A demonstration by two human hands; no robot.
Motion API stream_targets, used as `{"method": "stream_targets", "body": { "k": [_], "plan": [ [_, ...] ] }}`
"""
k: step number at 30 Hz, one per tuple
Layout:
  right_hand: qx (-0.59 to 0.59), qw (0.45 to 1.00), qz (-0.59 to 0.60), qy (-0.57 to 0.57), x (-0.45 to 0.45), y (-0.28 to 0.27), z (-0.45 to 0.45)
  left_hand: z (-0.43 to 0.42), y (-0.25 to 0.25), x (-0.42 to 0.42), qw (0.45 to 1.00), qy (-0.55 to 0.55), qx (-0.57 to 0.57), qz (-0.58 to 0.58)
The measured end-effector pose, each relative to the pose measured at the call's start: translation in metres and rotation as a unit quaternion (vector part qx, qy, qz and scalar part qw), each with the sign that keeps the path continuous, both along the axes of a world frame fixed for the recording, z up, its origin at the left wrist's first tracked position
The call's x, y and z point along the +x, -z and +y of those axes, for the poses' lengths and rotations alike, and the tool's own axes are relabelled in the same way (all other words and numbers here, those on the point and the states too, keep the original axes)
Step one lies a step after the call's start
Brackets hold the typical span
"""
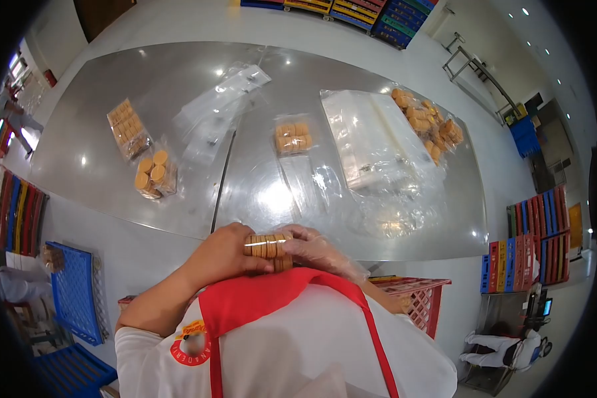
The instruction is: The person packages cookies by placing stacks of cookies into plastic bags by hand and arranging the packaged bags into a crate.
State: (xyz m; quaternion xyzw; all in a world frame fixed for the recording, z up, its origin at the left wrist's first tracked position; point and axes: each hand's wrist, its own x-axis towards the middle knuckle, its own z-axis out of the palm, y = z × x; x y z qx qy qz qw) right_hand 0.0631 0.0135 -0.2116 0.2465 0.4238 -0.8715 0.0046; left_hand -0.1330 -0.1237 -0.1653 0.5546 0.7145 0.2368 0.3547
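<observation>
A clear pack of round cookies [266, 246] is held close to the red apron, at the near edge of the steel table [172, 199]. My bare left hand [230, 251] wraps round its left end. On the right end, my right hand [317, 252], in a clear plastic glove, grips the same pack. The cookies stand in rows, pressed side by side. Beyond my hands, another pack of cookies [293, 138] lies on the table with its empty plastic end [304, 179] stretching toward me.
Two cookie packs, one flat [128, 128] and one bulging [156, 176], lie at left. Loose clear bags [222, 103] lie farther back. A stack of clear bags [365, 132] and bagged cookies [426, 121] are at right. A red crate [414, 295] and blue crate [77, 292] stand below the table.
</observation>
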Motion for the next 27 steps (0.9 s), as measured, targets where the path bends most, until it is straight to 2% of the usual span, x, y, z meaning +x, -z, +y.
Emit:
{"method": "stream_targets", "body": {
  "k": [2, 4, 5, 6, 8, 9, 10, 13, 14, 15, 16, 17, 19, 21, 24, 27],
  "plan": [
    [-0.074, 0.995, 0.027, 0.053, -0.001, -0.013, 0.001, 0.009, 0.004, -0.003, 0.998, -0.04, -0.01, -0.053],
    [-0.137, 0.985, 0.038, 0.101, -0.008, -0.039, 0.008, 0.028, 0.016, -0.007, 0.965, -0.07, -0.028, -0.252],
    [-0.118, 0.973, 0.139, 0.14, -0.007, -0.036, 0.008, 0.037, 0.026, -0.007, 0.934, -0.083, -0.037, -0.347],
    [-0.095, 0.95, 0.239, 0.179, -0.007, -0.03, 0.009, 0.048, 0.032, 0.005, 0.898, -0.095, 0.048, -0.428],
    [-0.023, 0.914, 0.32, 0.249, -0.003, -0.028, 0.012, 0.07, 0.026, 0.027, 0.845, -0.139, 0.047, -0.514],
    [0.023, 0.911, 0.303, 0.281, -0.002, -0.03, 0.014, 0.08, 0.022, 0.037, 0.815, -0.161, 0.045, -0.555],
    [0.069, 0.904, 0.284, 0.311, -0.001, -0.03, 0.016, 0.085, 0.02, 0.044, 0.844, -0.136, 0.028, -0.518],
    [-0.03, 0.906, 0.174, 0.386, 0.024, -0.03, 0.015, 0.1, 0.019, 0.051, 0.912, -0.028, -0.082, -0.401],
    [-0.085, 0.893, 0.221, 0.383, 0.036, -0.013, 0.02, 0.106, 0.021, 0.052, 0.94, 0.005, -0.108, -0.324],
    [-0.093, 0.883, 0.213, 0.408, 0.049, -0.014, 0.016, 0.11, 0.025, 0.056, 0.983, 0.035, 0.016, -0.179],
    [-0.101, 0.873, 0.205, 0.431, 0.063, -0.015, 0.009, 0.113, 0.03, 0.062, 0.988, 0.062, 0.14, -0.029],
    [-0.11, 0.863, 0.196, 0.453, 0.077, -0.014, 0.002, 0.115, 0.031, 0.066, 0.955, 0.085, 0.258, 0.122],
    [-0.155, 0.85, 0.163, 0.476, 0.108, 0.012, -0.001, 0.125, 0.033, 0.065, 0.895, 0.172, 0.342, 0.23],
    [-0.168, 0.854, 0.141, 0.472, 0.125, 0.032, -0.008, 0.141, 0.056, 0.06, 0.79, 0.236, 0.437, 0.36],
    [-0.155, 0.872, 0.111, 0.451, 0.133, 0.037, -0.022, 0.153, 0.073, 0.055, 0.783, 0.258, 0.413, 0.388],
    [-0.172, 0.866, 0.152, 0.444, 0.13, 0.045, -0.024, 0.159, 0.07, 0.054, 0.798, 0.255, 0.346, 0.422]
  ]
}}
